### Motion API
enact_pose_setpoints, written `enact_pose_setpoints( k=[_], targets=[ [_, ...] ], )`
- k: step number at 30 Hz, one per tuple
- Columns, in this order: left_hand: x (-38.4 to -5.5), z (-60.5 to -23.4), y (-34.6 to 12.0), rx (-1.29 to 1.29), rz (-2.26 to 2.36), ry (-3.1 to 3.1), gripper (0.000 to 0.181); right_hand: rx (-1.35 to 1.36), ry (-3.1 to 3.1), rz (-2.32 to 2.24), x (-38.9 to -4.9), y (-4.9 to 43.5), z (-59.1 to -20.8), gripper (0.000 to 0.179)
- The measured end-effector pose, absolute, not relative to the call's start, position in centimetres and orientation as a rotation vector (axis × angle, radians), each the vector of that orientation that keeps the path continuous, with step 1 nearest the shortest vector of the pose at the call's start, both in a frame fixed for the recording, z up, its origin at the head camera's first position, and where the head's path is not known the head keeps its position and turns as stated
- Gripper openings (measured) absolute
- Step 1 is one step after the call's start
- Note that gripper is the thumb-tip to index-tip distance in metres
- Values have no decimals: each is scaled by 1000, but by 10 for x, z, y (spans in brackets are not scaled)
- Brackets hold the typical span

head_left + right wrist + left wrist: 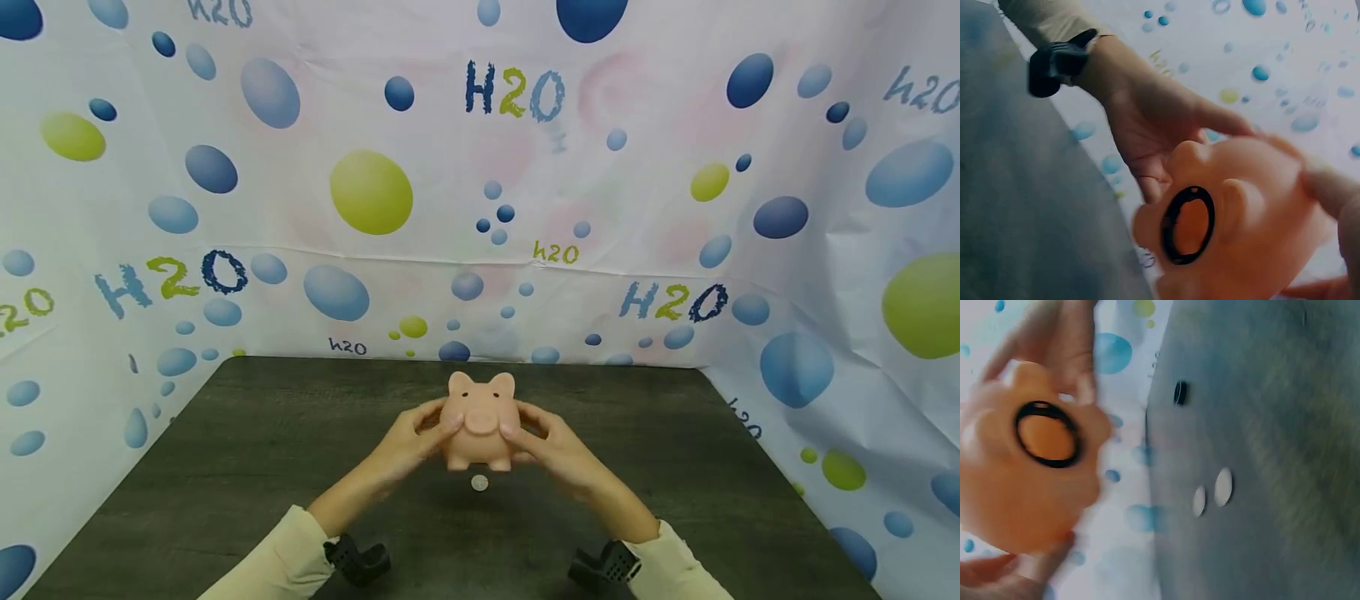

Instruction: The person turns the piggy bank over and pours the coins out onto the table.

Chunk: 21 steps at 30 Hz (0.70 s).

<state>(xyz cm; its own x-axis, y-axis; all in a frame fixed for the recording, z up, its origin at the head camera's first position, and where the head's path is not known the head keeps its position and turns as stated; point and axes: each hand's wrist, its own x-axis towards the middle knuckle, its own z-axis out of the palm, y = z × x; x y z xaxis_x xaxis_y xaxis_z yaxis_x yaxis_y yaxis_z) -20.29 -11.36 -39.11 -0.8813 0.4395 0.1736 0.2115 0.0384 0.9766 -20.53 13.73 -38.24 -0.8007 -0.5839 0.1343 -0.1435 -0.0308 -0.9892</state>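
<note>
Head view, just right of the lower centre: a pink piggy bank [480, 429] is held between both hands, upright, ears up and feet down, its snout turned toward the wearer; the left hand [411, 442] grips the flank on the left of the frame, the right hand [553, 442] the flank on the right; both are clamped on it, thumbs at the face on either side of the snout, so neither hand is the nearer.

The relation that seems to matter most is vertical; the bank is off the dark table [247, 483], and in the right wrist view its underside shows a black-rimmed opening [1193, 225] at the lower middle of the frame, facing the table side rather than either palm; its snout-to-tail axis seems to run away from the wearer, crosswise to the line between the hands, though foreshortening hides its length.

Just below the feet in the head view lies a coin [479, 483]; the left wrist view shows two pale discs [1224, 487] side by side, right of centre, and a small dark piece [1180, 393] above them; that view is blurred, so I cannot tell what the piece is.
</note>
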Motion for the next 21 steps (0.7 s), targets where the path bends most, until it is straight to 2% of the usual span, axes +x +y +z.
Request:
enact_pose_setpoints(
  k=[4,6,12,18,21],
  targets=[
    [-206,-398,-122,1172,1915,2306,79,-1214,2040,-1924,-206,139,-391,79],
    [-207,-408,-126,1254,1866,2295,87,-1314,2010,-1909,-207,139,-406,84],
    [-206,-435,-129,1097,1821,2196,88,-1226,1950,-1866,-208,142,-438,84],
    [-209,-428,-128,1091,1860,2208,86,-1219,1939,-1897,-214,141,-432,84],
    [-210,-423,-127,1037,1875,2194,80,-1122,1964,-1911,-214,142,-426,79]
  ],
)
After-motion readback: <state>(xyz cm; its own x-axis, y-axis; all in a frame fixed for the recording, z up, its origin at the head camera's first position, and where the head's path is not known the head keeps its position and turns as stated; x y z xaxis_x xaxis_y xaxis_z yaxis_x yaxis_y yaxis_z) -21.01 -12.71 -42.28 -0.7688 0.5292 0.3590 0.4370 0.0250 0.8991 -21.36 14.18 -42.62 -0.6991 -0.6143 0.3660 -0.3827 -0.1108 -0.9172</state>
